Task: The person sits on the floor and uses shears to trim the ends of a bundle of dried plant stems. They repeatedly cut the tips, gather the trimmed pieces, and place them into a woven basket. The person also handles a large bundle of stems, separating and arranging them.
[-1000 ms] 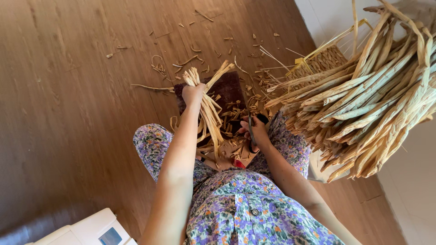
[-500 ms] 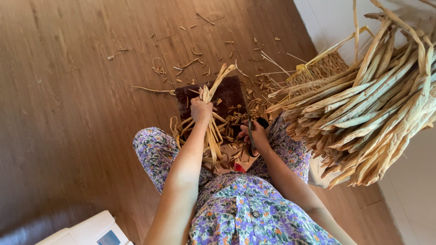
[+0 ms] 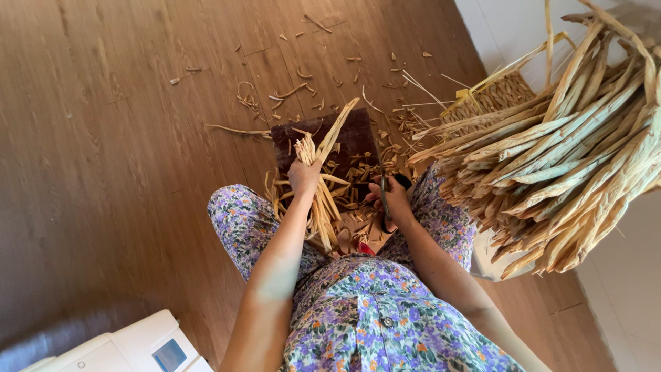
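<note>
My left hand grips a small bundle of pale dried plant strips that stands upright over a dark brown mat on the floor. My right hand is closed on black-handled scissors, just right of the bundle, blades pointing away from me. Cut scraps lie on the mat and between my knees. I sit in a purple floral dress.
A large sheaf of dried leaf stalks fills the right side, over a woven basket. Loose cuttings are scattered on the wooden floor. A white box-shaped device sits at the lower left. A white wall runs along the right.
My left hand has pulled the bundle back toward my lap and lower, nearer the scissors. My right hand has barely moved.
</note>
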Tool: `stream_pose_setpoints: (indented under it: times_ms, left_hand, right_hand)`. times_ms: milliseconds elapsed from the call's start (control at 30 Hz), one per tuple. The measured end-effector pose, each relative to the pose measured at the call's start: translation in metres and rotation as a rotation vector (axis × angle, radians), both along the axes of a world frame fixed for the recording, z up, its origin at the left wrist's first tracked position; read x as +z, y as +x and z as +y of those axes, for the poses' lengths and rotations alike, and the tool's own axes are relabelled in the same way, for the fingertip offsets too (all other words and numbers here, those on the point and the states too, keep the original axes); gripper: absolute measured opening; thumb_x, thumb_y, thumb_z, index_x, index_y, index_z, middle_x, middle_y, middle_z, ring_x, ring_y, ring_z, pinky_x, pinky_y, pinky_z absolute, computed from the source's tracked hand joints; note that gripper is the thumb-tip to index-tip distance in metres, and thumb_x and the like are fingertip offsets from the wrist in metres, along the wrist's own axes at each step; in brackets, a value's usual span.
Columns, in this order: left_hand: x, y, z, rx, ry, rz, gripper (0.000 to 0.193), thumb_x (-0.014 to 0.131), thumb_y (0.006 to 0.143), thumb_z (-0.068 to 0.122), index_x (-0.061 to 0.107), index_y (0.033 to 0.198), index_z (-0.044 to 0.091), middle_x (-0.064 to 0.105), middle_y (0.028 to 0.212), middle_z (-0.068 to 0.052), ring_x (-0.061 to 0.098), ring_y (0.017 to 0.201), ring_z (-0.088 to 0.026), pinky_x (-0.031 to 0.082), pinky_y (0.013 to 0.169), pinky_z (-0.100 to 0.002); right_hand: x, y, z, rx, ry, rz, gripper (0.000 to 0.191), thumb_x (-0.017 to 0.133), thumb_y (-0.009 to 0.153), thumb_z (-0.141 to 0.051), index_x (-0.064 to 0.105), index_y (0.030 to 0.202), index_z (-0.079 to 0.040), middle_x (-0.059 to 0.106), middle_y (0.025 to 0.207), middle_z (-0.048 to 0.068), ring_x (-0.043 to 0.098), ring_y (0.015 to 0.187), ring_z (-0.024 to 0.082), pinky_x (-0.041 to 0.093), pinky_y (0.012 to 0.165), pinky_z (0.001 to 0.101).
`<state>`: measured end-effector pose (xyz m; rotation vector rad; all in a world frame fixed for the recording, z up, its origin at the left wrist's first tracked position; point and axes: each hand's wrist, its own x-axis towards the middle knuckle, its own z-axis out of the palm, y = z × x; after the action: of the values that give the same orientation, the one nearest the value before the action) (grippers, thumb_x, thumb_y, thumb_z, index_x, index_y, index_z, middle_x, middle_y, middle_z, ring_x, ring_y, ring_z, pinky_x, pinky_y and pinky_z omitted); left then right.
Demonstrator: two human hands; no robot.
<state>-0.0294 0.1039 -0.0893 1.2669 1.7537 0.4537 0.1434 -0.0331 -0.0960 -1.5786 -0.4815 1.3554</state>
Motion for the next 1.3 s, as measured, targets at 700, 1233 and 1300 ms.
stream_pose_setpoints:
  times_ms: [700, 1233, 1300]
  left_hand:
    - [-0.014, -0.025, -0.073, -0.074, 0.315, -0.644, 0.009, 0.076, 0.093, 0.014, 0.074, 0.099, 0.008, 0.074, 0.086, -0.002, 0.069, 0.07, -0.011, 0.06, 0.064, -0.029]
    - [0.155, -0.131, -0.078, -0.066, 0.565, -0.896, 0.035, 0.07, 0.102, -0.007, 0.05, 0.126, 0.007, 0.069, 0.098, -0.009, 0.073, 0.087, -0.02, 0.065, 0.086, -0.034]
    - [0.187, -0.149, -0.08, 0.12, 0.745, -0.878, 0.033, 0.071, 0.105, -0.011, 0.055, 0.131, 0.003, 0.068, 0.096, -0.011, 0.069, 0.078, -0.02, 0.063, 0.077, -0.034]
  right_hand:
    - [0.038, 0.006, 0.048, -0.173, 0.591, 0.152, 0.04, 0.079, 0.095, -0.017, 0.059, 0.129, -0.009, 0.072, 0.094, 0.012, 0.066, 0.065, 0.013, 0.051, 0.053, 0.0238]
    - [0.076, 0.026, 0.033, -0.253, 0.837, -0.116, 0.028, 0.081, 0.099, 0.005, 0.063, 0.108, -0.014, 0.062, 0.081, -0.003, 0.056, 0.062, 0.006, 0.042, 0.05, 0.0231]
    - [0.084, 0.025, 0.029, -0.274, 0.819, -0.078, 0.03, 0.082, 0.095, 0.004, 0.062, 0.107, -0.016, 0.063, 0.081, -0.004, 0.056, 0.059, 0.004, 0.042, 0.047, 0.0206]
